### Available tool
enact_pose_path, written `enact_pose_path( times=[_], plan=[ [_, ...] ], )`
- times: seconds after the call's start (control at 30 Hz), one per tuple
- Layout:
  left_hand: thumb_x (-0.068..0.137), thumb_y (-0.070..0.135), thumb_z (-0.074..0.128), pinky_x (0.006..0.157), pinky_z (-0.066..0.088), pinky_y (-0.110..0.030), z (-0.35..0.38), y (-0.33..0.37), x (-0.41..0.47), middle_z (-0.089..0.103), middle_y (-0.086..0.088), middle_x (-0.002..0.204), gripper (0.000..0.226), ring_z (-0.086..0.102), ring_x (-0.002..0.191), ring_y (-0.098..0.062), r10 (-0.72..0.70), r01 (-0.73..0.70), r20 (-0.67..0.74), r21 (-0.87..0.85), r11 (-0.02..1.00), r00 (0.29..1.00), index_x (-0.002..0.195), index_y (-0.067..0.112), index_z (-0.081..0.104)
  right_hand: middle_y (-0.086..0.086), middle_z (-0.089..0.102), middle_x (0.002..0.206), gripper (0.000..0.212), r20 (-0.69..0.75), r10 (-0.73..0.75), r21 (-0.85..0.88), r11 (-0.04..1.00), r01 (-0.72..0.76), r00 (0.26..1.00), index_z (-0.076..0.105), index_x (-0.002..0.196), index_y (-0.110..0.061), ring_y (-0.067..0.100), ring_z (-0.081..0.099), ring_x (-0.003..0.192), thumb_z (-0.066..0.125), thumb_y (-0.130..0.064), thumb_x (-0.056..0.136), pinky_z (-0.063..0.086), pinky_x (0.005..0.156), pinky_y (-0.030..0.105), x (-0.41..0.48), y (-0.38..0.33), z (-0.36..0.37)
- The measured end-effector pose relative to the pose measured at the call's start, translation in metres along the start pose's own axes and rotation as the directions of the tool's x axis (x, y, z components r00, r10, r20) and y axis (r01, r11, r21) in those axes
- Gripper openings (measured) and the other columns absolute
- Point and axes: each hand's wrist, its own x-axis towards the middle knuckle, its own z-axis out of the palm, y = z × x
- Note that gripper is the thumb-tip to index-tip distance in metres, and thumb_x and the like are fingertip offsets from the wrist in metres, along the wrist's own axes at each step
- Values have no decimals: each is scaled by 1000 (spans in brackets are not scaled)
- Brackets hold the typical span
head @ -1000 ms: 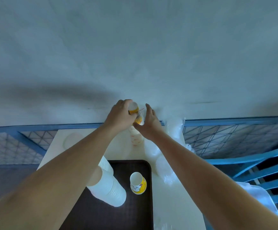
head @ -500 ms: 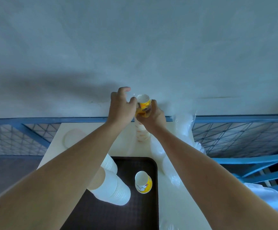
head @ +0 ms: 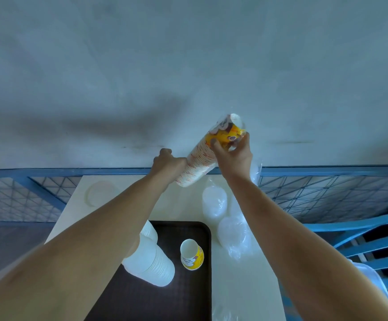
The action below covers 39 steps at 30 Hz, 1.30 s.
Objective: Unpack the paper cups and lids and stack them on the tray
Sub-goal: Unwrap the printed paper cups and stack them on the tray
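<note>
Fingers of right hand clamp top of tilted cup stack; left hand grips its base.

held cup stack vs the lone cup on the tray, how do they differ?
The stack is many nested cups, tilted, gripped in the air by the right hand; the lone cup is single, upright, mouth up on the tray. Clear wrap shows on the stack; the lone cup is bare. Both carry yellow print.

Cup stands on tray, right of a stack
</note>
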Motion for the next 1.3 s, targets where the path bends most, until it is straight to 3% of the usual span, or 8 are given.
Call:
enact_pose_path(
  times=[0.17, 0.27, 0.33, 0.47, 0.77, 0.97, 1.2, 1.3],
  plan=[
    [79, 25, 87, 90, 47, -38, -3, 11, -33, 30, -11, 160, 114, 52, 135, -37, 77, -120, 141, 329, 937, 987, 166, 37, 14, -22, 68, 93, 33, -53, 11, 188, 982, -1, 999, 55, 97, -44, 1, 66, 95, 78, -47, 73, 62, 83, 51, -13, -30, -58],
    [56, 44, 98, 95, 54, -38, 2, 18, -62, 43, -6, 151, 127, 60, 126, -30, 224, -281, 200, 334, 900, 954, 162, 39, 27, 0, 72, 109, 39, -36, 36, 312, 950, -23, 999, 61, 110, -32, 23, 72, 105, 78, -40, 77, 65, 71, 51, -31, -49, -101],
    [46, 52, 97, 85, 56, -33, 10, 19, -85, 57, 1, 136, 121, 65, 114, -21, 345, -391, 195, 304, 869, 918, 151, 34, 42, 11, 71, 114, 39, -23, 26, 367, 930, -16, 999, 61, 118, -19, 26, 73, 103, 77, -30, 84, 65, 66, 49, -48, -58, -130],
    [64, 32, 98, 66, 43, -19, 32, 9, -151, 65, 7, 118, 83, 62, 99, -14, 481, -495, 117, 222, 840, 869, 135, 24, 57, 10, 72, 113, 41, 29, -13, 357, 934, 1, 999, 62, 119, -17, 25, 74, 103, 75, -31, 83, 65, 68, 50, -88, -69, -180],
    [72, 29, 92, 66, 49, -4, 67, -73, -264, 65, 17, 109, 73, 64, 95, 3, 461, -465, 94, 18, 885, 882, 132, 37, 52, 5, 73, 112, 51, 244, -98, 216, 975, 44, 965, 58, 119, -23, 29, 73, 103, 78, -43, 76, 65, 68, 49, -177, -67, -234],
    [66, 33, 91, 82, 63, -32, 59, -143, -298, 70, 18, 106, 76, 69, 97, -4, 409, -405, 95, -58, 913, 908, 131, 45, 54, -4, 76, 110, 59, 305, -43, 96, 995, 14, 951, 63, 114, -31, 20, 74, 103, 78, -70, 72, 63, 79, 55, -236, -59, -218],
    [68, 27, 93, 76, 54, -14, 25, -225, -306, 71, 12, 109, 75, 70, 100, -6, 295, -292, 153, -45, 955, 943, 130, 39, 54, -21, 74, 100, 49, 379, 8, -26, 1000, 2, 925, 62, 111, -33, 2, 71, 97, 65, -72, 83, 60, 94, 45, -310, -55, -160],
    [67, 28, 94, 82, 60, -24, 1, -260, -298, 70, 13, 115, 79, 70, 105, -10, 254, -251, 190, -43, 967, 948, 133, 38, 53, -20, 74, 105, 44, 421, 50, 26, 997, -67, 906, 64, 114, -35, 0, 69, 102, 54, -71, 92, 57, 99, 41, -340, -59, -125]
  ],
)
